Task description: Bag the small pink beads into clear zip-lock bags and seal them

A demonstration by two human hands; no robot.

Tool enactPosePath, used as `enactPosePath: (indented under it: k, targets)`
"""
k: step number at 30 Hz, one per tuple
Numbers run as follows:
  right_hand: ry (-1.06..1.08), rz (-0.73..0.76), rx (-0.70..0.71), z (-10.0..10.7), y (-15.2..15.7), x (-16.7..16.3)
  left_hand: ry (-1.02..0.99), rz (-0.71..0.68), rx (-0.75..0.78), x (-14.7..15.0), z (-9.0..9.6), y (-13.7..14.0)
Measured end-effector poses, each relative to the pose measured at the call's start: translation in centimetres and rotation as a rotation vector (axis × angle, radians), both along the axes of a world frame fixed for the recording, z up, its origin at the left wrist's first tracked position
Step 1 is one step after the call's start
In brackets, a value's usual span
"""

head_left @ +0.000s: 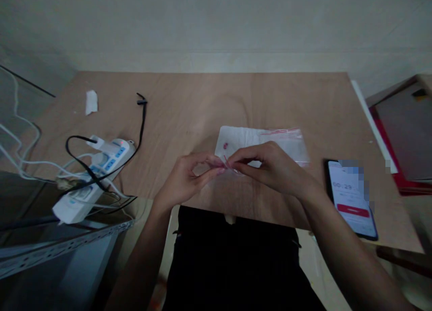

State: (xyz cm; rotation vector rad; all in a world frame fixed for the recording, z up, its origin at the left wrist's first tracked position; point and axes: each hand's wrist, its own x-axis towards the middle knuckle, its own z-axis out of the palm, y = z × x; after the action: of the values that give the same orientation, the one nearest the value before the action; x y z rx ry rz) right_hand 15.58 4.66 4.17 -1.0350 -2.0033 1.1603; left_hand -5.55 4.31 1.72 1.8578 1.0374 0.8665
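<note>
My left hand (184, 178) and my right hand (270, 167) meet above the near part of the table, each in a pinch of thumb and fingertips. Between them is a small clear zip bag (227, 161) with a red line along it, mostly covered by the fingers. Just beyond, a white sheet (236, 134) lies flat with a few tiny red pieces (225, 146) on it. A larger clear zip bag (286, 137) with red stripes lies at its right, partly behind my right hand.
A phone (353, 198) with a lit timer lies at the right. On the left are a white power strip (97, 180) with tangled cables, a black cable end (141, 102) and a white paper scrap (91, 102). A red-edged folder (403, 144) stands past the right edge.
</note>
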Motion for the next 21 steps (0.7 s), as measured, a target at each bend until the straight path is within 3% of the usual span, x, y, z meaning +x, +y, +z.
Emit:
enactPosePath:
  k: [6,10,13,17,21]
  targets:
    - [-0.06,-0.094,-0.081,-1.3,-0.6,-0.3,0.263,-0.001,0.184,0.5,0.0,-1.9]
    - [-0.137,-0.043,-0.058,-1.4,-1.2,-1.3,0.298,0.05,0.203,1.8,-0.9,-2.9]
    - [-0.078,-0.048,0.007,-1.9,-0.5,-1.3,0.238,0.156,0.131,2.3,-1.8,-3.1]
    - [-0.126,-0.252,0.176,-4.4,2.3,-0.7,0.181,0.291,0.058,1.9,-2.4,-3.0]
    - [-0.37,-0.152,0.311,-7.4,5.3,-1.0,0.161,0.285,0.01,1.4,-2.6,-3.0]
